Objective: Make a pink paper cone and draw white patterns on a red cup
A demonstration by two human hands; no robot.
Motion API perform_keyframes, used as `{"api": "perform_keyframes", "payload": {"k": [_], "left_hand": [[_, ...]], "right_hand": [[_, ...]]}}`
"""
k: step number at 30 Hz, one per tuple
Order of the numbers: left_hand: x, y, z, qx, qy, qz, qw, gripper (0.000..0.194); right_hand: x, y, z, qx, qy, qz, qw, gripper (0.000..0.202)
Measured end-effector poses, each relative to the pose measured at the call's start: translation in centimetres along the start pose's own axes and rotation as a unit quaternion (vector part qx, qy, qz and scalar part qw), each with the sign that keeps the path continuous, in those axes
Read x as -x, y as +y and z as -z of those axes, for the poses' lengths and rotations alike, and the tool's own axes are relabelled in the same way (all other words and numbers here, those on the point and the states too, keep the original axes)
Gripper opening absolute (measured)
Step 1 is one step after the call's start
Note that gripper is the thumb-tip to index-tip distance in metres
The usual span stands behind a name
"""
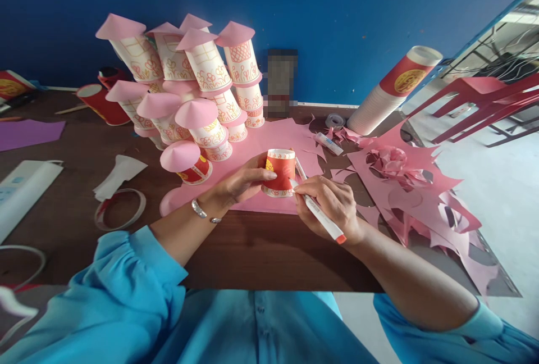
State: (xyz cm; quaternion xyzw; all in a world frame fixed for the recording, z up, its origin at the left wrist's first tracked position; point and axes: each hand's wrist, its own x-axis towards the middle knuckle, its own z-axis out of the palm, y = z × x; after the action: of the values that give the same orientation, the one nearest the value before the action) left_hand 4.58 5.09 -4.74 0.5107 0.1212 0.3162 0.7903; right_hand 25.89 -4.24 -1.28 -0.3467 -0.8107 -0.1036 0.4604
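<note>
My left hand point(248, 178) is closed around the side of a red paper cup point(280, 172) with white patterned bands at top and bottom. Between the fingers of my right hand point(330, 201) is a white marker point(322, 217) with an orange-red end, its other end at the cup's right side. A faint drawn mark shows on the red surface near it. Just left of my left hand stands a small red cup with a pink cone roof point(180, 156). Behind it rise several white cup towers point(208, 69) with drawn flowers and pink cone roofs.
Pink paper point(273, 139) lies under the cup. Cut pink scraps point(404, 184), a glue stick point(329, 143), a tape roll point(335, 121) and a leaning cup stack point(389, 89) are at right. A wide tape ring point(120, 209) and a power strip point(27, 192) lie at left.
</note>
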Motion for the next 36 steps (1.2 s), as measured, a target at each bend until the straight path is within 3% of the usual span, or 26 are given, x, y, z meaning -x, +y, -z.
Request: {"api": "perform_keyframes", "payload": {"k": [18, 36], "left_hand": [[-0.12, 0.04, -0.13, 0.017, 0.012, 0.002, 1.000, 0.045], [0.11, -0.30, 0.21, 0.006, 0.016, 0.010, 1.000, 0.048]], "right_hand": [[0.42, 0.31, -0.58, 0.012, 0.000, -0.002, 1.000, 0.021], [0.00, 0.31, 0.15, 0.020, -0.029, -0.022, 0.999, 0.017]]}}
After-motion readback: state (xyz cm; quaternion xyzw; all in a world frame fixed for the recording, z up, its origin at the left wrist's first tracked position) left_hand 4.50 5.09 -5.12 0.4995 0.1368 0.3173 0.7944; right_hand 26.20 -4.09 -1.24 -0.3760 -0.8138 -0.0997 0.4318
